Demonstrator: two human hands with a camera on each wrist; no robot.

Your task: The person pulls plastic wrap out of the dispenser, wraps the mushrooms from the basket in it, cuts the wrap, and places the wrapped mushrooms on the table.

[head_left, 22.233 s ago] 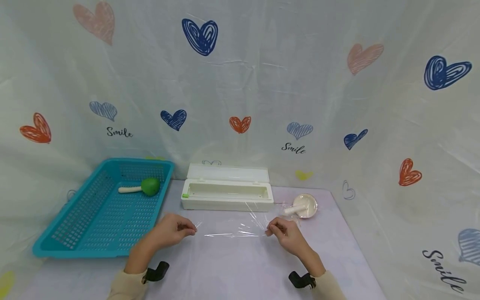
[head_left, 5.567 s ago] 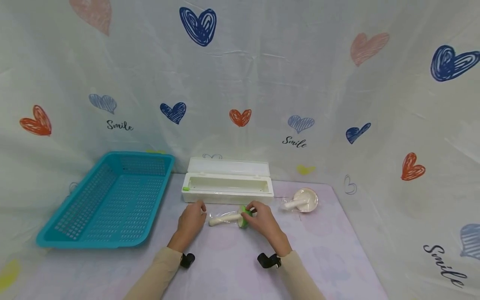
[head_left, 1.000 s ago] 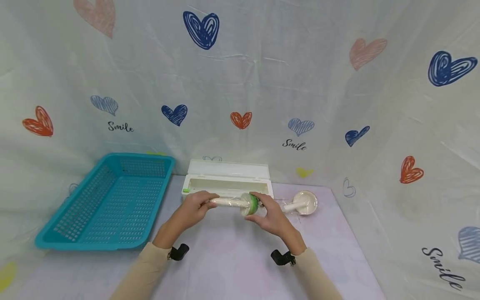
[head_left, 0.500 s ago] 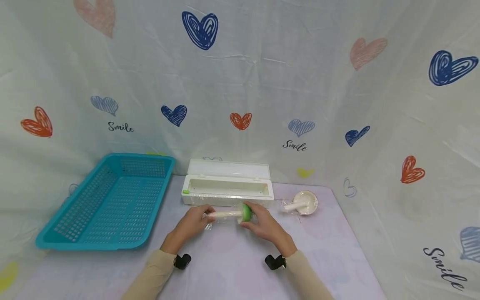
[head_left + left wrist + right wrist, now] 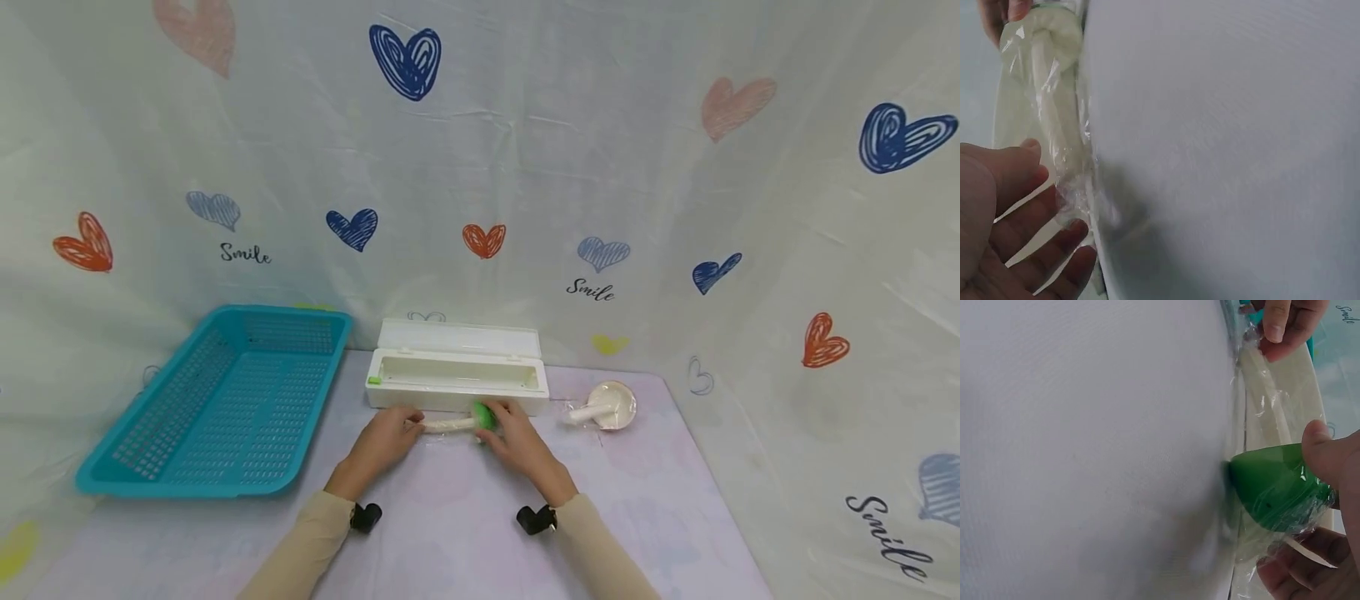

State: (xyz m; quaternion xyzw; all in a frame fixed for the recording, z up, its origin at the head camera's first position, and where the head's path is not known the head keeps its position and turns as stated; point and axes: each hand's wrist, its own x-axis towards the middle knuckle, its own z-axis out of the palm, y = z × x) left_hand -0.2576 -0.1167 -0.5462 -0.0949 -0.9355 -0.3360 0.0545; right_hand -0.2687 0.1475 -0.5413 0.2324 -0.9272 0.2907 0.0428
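the right hand (image 5: 517,437) curls its thumb and fingers round the green head of the maraca (image 5: 463,422), which lies wrapped in cling film (image 5: 1066,187) on the tabletop (image 5: 465,542), just in front of the white box (image 5: 456,388). the left hand (image 5: 385,435) is at the other end, its fingertips (image 5: 1035,147) against the cream handle and the bunched film there; whether it pinches or only touches cannot be told, though the fingers look loosely bent. in the right wrist view the film lies tight and shiny over the green head, with the handle running away toward the left hand. the box stands open, its lid tipped back, a small green tab at its left end. to the right, well apart, lies a cream maraca (image 5: 606,407), also under film. to the left sits a teal basket (image 5: 217,404). the cloth backdrop (image 5: 525,167) carries drawn hearts and the word "smile" in script, readable in several places.
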